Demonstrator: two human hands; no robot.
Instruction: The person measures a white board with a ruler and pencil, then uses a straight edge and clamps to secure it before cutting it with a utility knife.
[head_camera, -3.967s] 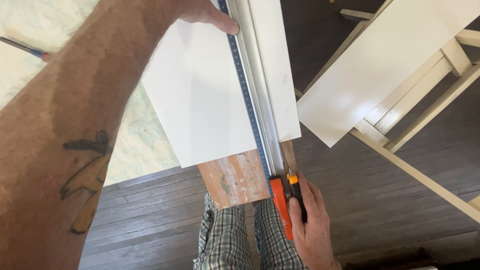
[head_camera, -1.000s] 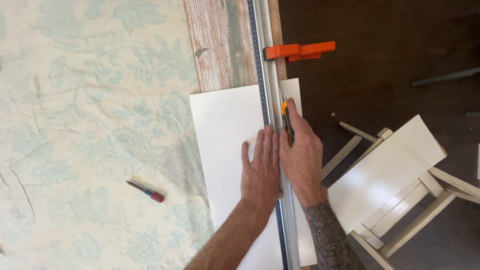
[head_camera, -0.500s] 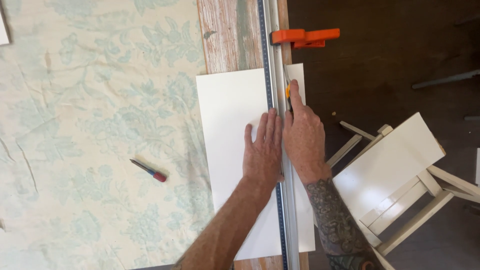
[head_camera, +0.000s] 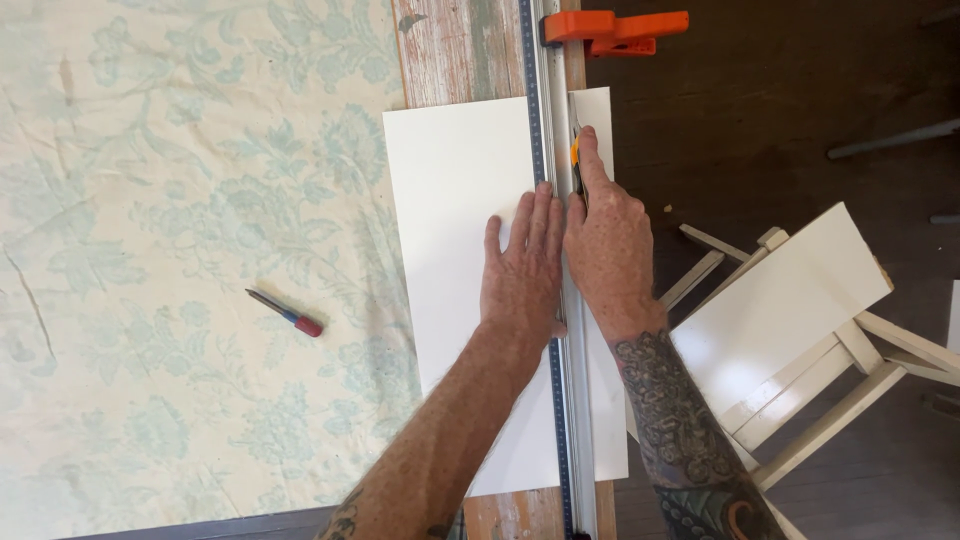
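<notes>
A white sheet of board lies on a worn wooden plank. A long metal straightedge runs down the sheet, held at its far end by an orange clamp. My left hand presses flat on the sheet, its fingers against the straightedge's left side. My right hand grips a yellow utility knife with the forefinger along its back. The blade sits against the straightedge's right edge, near the sheet's far end.
A pale floral cloth covers the surface to the left, with a pencil with a red end lying on it. At the right stands a white wooden chair or stool on a dark wood floor.
Four seconds ago my right hand was on the orange clamp and my left arm reached along the straightedge. Both hands now sit mid-sheet, and the view has drawn slightly closer over the last second.
</notes>
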